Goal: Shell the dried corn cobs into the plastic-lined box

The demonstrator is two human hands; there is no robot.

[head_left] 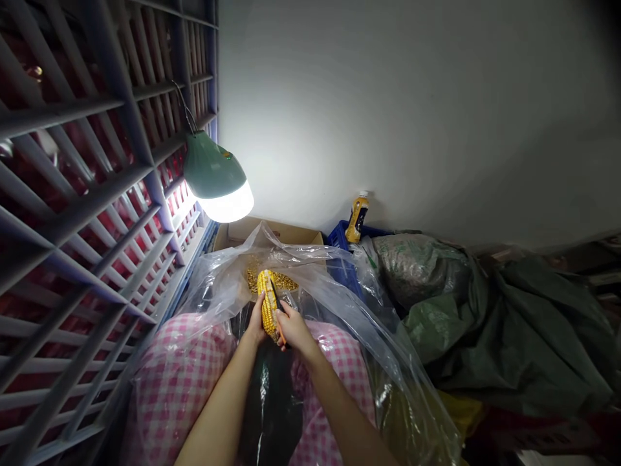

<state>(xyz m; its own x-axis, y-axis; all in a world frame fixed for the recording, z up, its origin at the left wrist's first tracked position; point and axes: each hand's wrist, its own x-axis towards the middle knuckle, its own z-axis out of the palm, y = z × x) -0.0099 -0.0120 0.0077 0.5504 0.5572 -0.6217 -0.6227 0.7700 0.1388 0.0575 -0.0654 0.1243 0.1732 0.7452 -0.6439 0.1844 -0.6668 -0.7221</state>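
A hanging lamp [218, 176] glows white, brightening the wall [398, 116] beside it. The right side falls dim. Glare streaks the clear plastic sheet [350, 310].

One corn cob [268, 304]; at it, one left hand [257, 322] and one right hand [294, 327], two in all, and one dark tool [278, 303]; up and left of it, one lamp [218, 178]; up and right, one yellow bottle [357, 219] and one blue crate [338, 236]; beyond it, one cardboard box [301, 235]; below, either side, two pink-checked legs [182, 366]
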